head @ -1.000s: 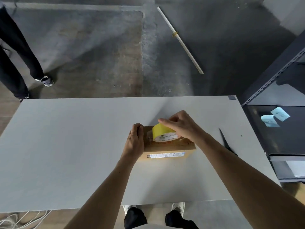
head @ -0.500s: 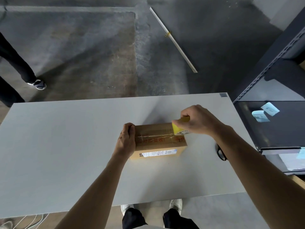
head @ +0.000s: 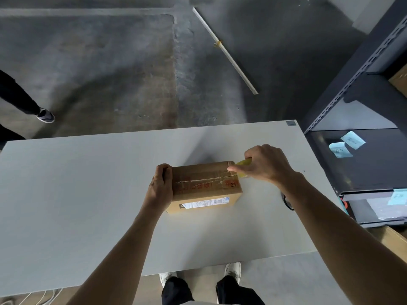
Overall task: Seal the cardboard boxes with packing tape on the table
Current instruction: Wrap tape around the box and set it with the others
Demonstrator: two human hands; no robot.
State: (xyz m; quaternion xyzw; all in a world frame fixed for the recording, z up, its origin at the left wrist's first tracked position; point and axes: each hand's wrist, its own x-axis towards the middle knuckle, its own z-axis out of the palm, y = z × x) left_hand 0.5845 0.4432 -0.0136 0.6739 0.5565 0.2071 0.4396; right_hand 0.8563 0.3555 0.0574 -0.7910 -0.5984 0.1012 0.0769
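- Now the roll [head: 243,162], pinched by the right grip [head: 266,165], has been drawn to the right edge of the box [head: 204,180].
- Its left end is clasped by the left grip [head: 161,187].
- Seam judged covered; cutting remains.

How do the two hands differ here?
The left hand grips the box's left end; the right hand holds the yellow tape roll at its right end. The left hand wraps the box's edge; the right hand sits mostly beyond it. Both are curled at one box.
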